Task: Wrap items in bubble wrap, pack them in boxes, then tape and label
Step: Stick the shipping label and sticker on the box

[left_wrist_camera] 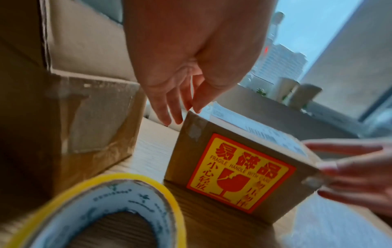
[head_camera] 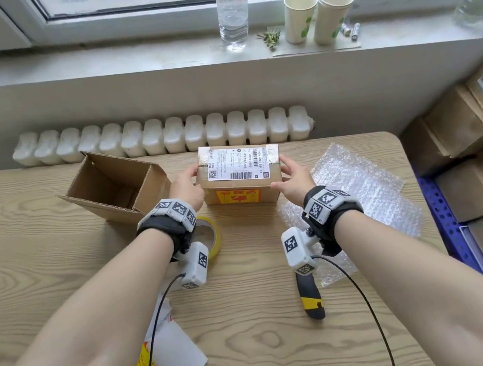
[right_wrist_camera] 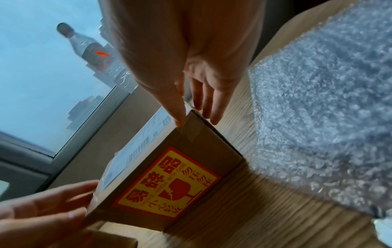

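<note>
A sealed cardboard box [head_camera: 240, 183] stands on the wooden table [head_camera: 48, 282], with a white shipping label [head_camera: 236, 165] on top and a red-and-yellow fragile sticker [head_camera: 237, 197] on its near side. My left hand [head_camera: 187, 186] touches its left end with straight fingers [left_wrist_camera: 180, 107]. My right hand [head_camera: 291, 176] lies against its right end, fingers [right_wrist_camera: 201, 100] straight, thumb on the top edge. The box [left_wrist_camera: 233, 167] rests on the table between both palms. The sticker [right_wrist_camera: 167, 186] faces me.
An empty open carton [head_camera: 113, 189] stands left of the box. A yellow tape roll [head_camera: 210, 235] lies under my left wrist, bubble wrap [head_camera: 357, 193] to the right, a black-and-yellow knife [head_camera: 310, 296] and sticker sheets [head_camera: 170, 358] near me. Stacked cartons [head_camera: 480, 153] fill the right.
</note>
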Demonstrator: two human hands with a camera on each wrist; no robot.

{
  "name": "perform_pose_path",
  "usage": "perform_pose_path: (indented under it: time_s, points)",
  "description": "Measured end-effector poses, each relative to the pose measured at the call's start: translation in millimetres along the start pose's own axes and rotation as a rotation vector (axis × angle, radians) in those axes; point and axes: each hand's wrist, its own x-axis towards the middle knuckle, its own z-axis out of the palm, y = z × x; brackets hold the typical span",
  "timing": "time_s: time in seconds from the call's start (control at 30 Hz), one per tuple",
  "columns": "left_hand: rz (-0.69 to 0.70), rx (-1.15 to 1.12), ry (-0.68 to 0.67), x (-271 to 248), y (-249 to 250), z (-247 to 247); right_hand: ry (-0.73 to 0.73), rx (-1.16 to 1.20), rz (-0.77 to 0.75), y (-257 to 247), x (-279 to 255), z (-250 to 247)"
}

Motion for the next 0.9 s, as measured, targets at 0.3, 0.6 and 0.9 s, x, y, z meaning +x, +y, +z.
perform_pose_path:
  time_s: [0.3,0.6,0.9]
  points:
    - [0.17,0.417,-0.128,-38,5,-17,0.125,-0.701,-0.118,-17,-32,4]
    - [0.338,0.577,-0.198,-98,-28,-33,0.1,-0.982,-0.184,-14,-103,43]
    - [0.491,0.676,-0.283,-143,-63,-8,0.094,-1.096,-0.151,35,-156,71]
